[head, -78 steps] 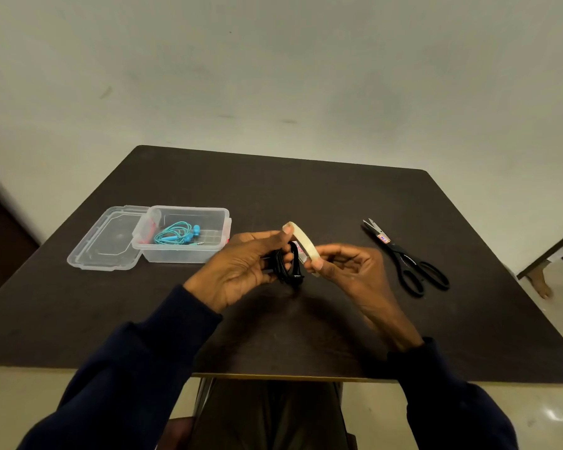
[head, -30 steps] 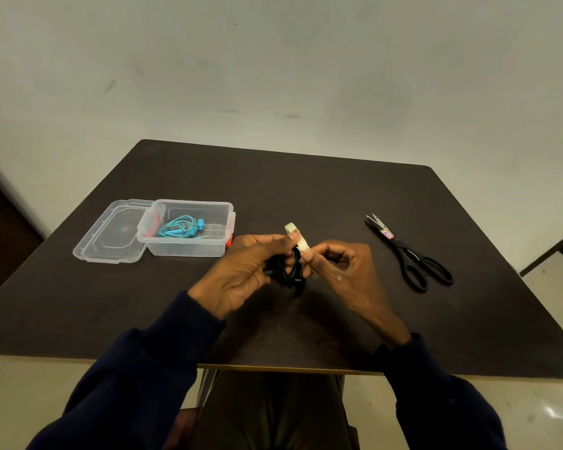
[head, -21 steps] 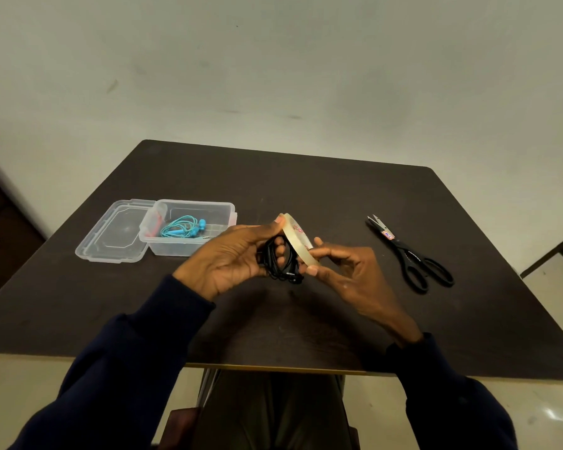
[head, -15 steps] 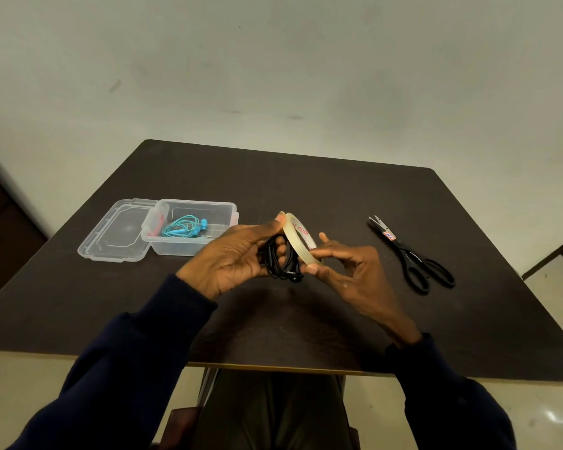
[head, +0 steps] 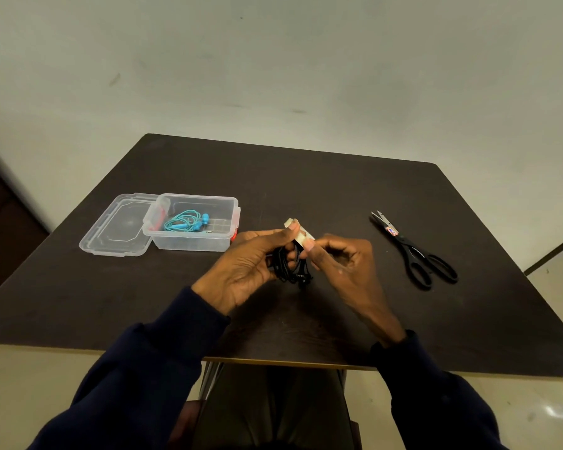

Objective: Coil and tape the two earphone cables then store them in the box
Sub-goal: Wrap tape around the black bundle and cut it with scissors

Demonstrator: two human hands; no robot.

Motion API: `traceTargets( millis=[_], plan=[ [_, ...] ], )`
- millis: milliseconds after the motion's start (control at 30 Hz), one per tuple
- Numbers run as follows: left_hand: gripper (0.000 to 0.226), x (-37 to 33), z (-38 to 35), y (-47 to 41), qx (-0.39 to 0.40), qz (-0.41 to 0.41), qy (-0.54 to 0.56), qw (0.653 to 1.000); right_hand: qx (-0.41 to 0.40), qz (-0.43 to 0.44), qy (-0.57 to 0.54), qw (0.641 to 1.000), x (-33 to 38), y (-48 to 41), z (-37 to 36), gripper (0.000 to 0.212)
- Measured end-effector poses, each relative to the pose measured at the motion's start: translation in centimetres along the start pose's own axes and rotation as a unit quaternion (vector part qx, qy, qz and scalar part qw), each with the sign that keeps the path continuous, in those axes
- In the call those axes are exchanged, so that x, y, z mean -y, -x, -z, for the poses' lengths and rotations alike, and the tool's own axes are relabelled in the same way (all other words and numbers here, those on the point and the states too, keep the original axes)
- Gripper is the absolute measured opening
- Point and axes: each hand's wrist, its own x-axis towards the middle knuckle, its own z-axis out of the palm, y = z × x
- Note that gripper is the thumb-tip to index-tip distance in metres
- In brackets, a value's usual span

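Note:
My left hand (head: 247,264) grips a coiled black earphone cable (head: 288,266) over the middle of the dark table (head: 338,196). Its thumb also presses on a roll of pale tape (head: 299,233) that stands above the coil. My right hand (head: 345,261) pinches the tape's right side with its fingertips, close against the coil. A coiled blue earphone (head: 186,222) lies inside the clear plastic box (head: 231,209) at the left.
The box's clear lid (head: 111,228) lies flat against the box's left side. Black scissors (head: 413,251) rest on the table to the right of my hands, blades pointing away. The table's front edge runs just below my wrists.
The tape roll has turned more edge-on and lower between my fingers. My right hand has closed in on it, its fingers curled. Both hands stay over the table's middle.

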Motion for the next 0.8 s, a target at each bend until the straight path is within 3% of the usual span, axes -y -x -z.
traceTargets(
  millis=[167, 567, 800],
  plan=[
    [0.017, -0.1, -0.3, 0.1, -0.017, 0.003, 0.014, 1.0, 0.033, 0.005, -0.035, 0.999, 0.2, 0.0, 0.4, 0.014],
    [0.019, -0.8, 0.2, 0.2, -0.017, 0.036, 0.026, 0.999, 0.153, 0.005, 0.016, 0.988, 0.1, 0.2, 2.0, 0.025],
    [0.045, -1.9, 0.9, 0.1, -0.007, 0.053, 0.038, 0.998, 0.144, 0.027, 0.056, 0.988, -0.5, 0.3, 2.4, 0.021]
  ],
)
